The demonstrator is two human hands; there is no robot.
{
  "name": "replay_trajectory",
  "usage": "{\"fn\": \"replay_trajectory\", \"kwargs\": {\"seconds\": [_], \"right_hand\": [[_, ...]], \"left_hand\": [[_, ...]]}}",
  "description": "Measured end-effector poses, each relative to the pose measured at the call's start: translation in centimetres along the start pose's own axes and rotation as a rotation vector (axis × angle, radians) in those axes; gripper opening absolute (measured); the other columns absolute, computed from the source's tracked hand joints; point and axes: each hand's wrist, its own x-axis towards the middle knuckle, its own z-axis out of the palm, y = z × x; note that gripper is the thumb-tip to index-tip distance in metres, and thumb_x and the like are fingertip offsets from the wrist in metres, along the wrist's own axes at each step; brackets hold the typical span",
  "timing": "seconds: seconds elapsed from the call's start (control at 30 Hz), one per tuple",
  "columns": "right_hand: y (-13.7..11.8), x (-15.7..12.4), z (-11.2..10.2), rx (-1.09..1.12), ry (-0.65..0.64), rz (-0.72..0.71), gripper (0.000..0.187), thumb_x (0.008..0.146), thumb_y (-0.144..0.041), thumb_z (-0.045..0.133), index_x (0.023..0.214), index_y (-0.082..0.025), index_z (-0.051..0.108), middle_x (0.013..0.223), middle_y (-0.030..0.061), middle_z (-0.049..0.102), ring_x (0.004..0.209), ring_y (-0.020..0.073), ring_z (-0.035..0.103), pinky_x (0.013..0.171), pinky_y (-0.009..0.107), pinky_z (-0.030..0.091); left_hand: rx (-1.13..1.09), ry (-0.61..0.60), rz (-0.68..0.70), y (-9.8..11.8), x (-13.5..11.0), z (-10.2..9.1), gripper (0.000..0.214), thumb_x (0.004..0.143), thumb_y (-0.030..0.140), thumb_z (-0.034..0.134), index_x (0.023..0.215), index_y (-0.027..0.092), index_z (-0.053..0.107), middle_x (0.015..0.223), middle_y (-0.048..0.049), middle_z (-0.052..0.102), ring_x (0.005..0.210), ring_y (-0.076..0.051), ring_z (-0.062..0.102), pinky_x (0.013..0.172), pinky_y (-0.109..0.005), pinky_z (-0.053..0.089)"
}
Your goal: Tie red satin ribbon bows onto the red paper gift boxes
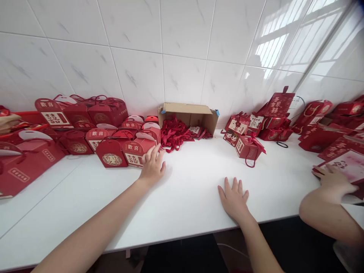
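Observation:
My left hand (152, 163) reaches forward on the white table (184, 189), fingers stretched out, its fingertips touching a small red gift box with a white label (135, 151). My right hand (233, 198) lies flat on the table nearer the front edge, fingers spread, holding nothing. Several more red gift boxes (85, 129) stand in a cluster behind and to the left of my left hand.
A cardboard box (189, 113) lies on its side against the tiled wall, red ribbons (174, 134) spilling out. More red boxes (250, 146) sit at centre right and far right. Another person's hand (332, 182) rests on a pink-and-red box (348, 165) at the right edge.

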Motion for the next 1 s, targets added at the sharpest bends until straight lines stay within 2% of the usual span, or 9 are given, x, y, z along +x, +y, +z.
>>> {"fn": "replay_trajectory", "kwargs": {"seconds": [0.07,0.17,0.27,0.33,0.5,0.67,0.77,0.87,1.0], "right_hand": [[-1.1,0.7,-1.1,0.086,-0.124,-0.131,0.057,0.092,-0.039,0.041,0.142,-0.013,0.038,0.156,0.0198,0.009,0.143,0.0393,0.001,0.109,0.063,0.013],[-4.6,2.8,-2.8,0.171,-0.243,-0.482,0.051,0.090,-0.034,0.047,0.137,-0.013,0.046,0.156,0.0156,0.013,0.144,0.0371,0.003,0.111,0.058,0.018],[-10.2,5.9,-3.2,0.210,-0.277,-0.659,0.040,0.088,-0.022,0.051,0.128,-0.020,0.055,0.146,0.0083,0.041,0.137,0.0258,0.034,0.111,0.042,0.030],[-14.1,7.9,-2.5,0.242,-0.277,-0.694,0.044,0.088,-0.022,0.054,0.131,-0.023,0.051,0.133,0.0058,0.055,0.119,0.0187,0.054,0.102,0.033,0.042],[-20.4,10.5,0.5,0.273,-0.125,-0.595,0.036,0.090,-0.031,0.055,0.123,-0.016,0.053,0.128,0.0102,0.054,0.115,0.0240,0.054,0.097,0.048,0.044],[-21.0,11.3,-0.7,0.402,-0.044,-0.565,0.021,0.088,-0.028,0.058,0.102,-0.013,0.063,0.116,0.0101,0.061,0.115,0.0250,0.053,0.101,0.050,0.038],[-20.1,11.8,-5.2,0.567,-0.002,-0.578,0.019,0.089,-0.026,0.053,0.094,-0.012,0.065,0.100,0.0103,0.068,0.101,0.0221,0.062,0.094,0.040,0.044],[-18.0,11.1,-10.9,0.756,0.044,-0.624,0.030,0.094,-0.037,0.043,0.109,-0.014,0.057,0.092,0.0053,0.068,0.082,0.0138,0.065,0.074,0.027,0.051],[-14.3,8.1,-16.4,1.377,0.139,-0.785,0.015,0.081,-0.028,0.064,0.091,-0.019,0.057,0.060,-0.0060,0.056,0.054,0.0079,0.055,0.053,0.020,0.044]], "left_hand": [[0.093,-0.002,0.064,-0.8,-1.0,-0.6,0.039,0.081,0.024,0.053,0.120,0.022,0.057,0.146,-0.0128,0.039,0.135,-0.035,0.029,0.109,-0.052,0.013],[0.293,0.184,0.049,-2.0,-1.3,-1.6,0.047,0.082,0.033,0.057,0.127,0.020,0.051,0.146,-0.0173,0.036,0.134,-0.037,0.027,0.107,-0.054,0.014],[0.319,0.331,-0.092,-3.2,-0.4,-2.9,0.073,0.077,0.046,0.063,0.136,0.011,0.038,0.141,-0.0235,0.036,0.130,-0.039,0.029,0.105,-0.054,0.021],[0.283,0.324,-0.152,-3.7,0.2,-3.6,0.079,0.074,0.048,0.066,0.137,0.011,0.035,0.134,-0.0209,0.044,0.124,-0.037,0.036,0.103,-0.052,0.027],[0.203,0.295,-0.151,-4.1,0.2,-4.5,0.067,0.076,0.040,0.065,0.133,0.014,0.039,0.127,-0.0153,0.049,0.117,-0.035,0.039,0.102,-0.049,0.031],[0.187,0.249,-0.106,-4.1,-0.1,-4.4,0.045,0.080,0.035,0.060,0.121,0.019,0.048,0.123,-0.0122,0.053,0.116,-0.032,0.042,0.100,-0.049,0.033],[0.165,0.202,-0.075,-3.6,0.0,-4.3,0.036,0.082,0.035,0.057,0.114,0.018,0.053,0.123,-0.0130,0.053,0.120,-0.032,0.042,0.102,-0.051,0.032],[0.109,0.108,-0.017,-2.8,0.0,-4.5,0.035,0.082,0.036,0.056,0.113,0.019,0.055,0.125,-0.0120,0.054,0.122,-0.029,0.043,0.104,-0.048,0.034],[-0.074,-0.128,0.092,-2.0,-0.5,-5.0,0.037,0.085,0.033,0.051,0.121,0.022,0.055,0.136,-0.0105,0.050,0.132,-0.027,0.038,0.109,-0.044,0.033]]}}
